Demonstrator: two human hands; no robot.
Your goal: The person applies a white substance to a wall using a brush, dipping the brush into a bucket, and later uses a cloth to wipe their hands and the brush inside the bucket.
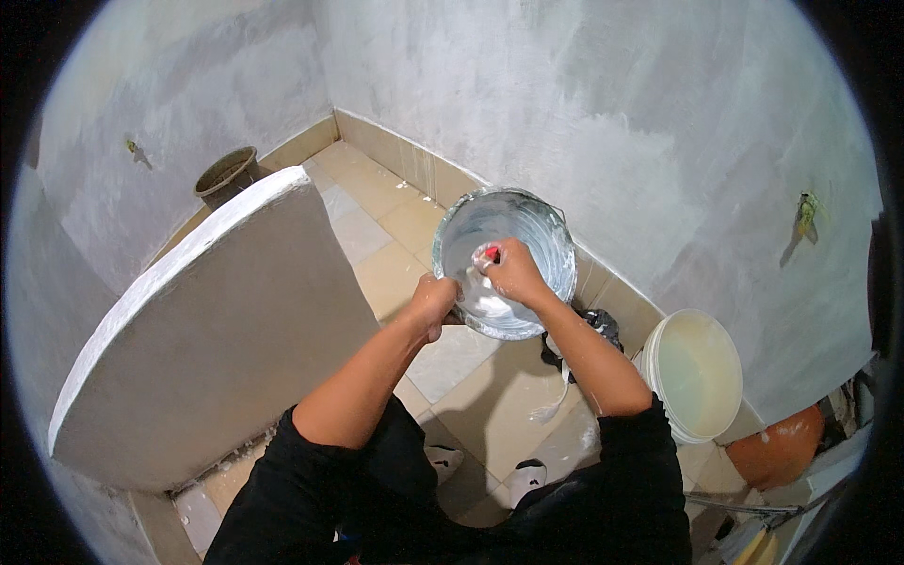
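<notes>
A metal-grey bucket (473, 224), tilted so its mouth faces me, is smeared inside with white paste or paint. My left hand (435, 303) is closed on its left rim, with the fingertips hooked over the edge. Inside the mouth is my right hand (514, 273), closed round a tool with a red handle (492, 252). The tool's working end is mostly hidden by the hand and the white paste, so its kind does not show. White smears mark the right fingers.
A low curved partition (226, 311) stands at left, with a dark bucket (229, 177) behind it. On the right are a black plastic bag (601, 325), a white pail (659, 377) of cloudy liquid and an orange basin (780, 446). Plastered walls (603, 113) surround the tiled floor (490, 395).
</notes>
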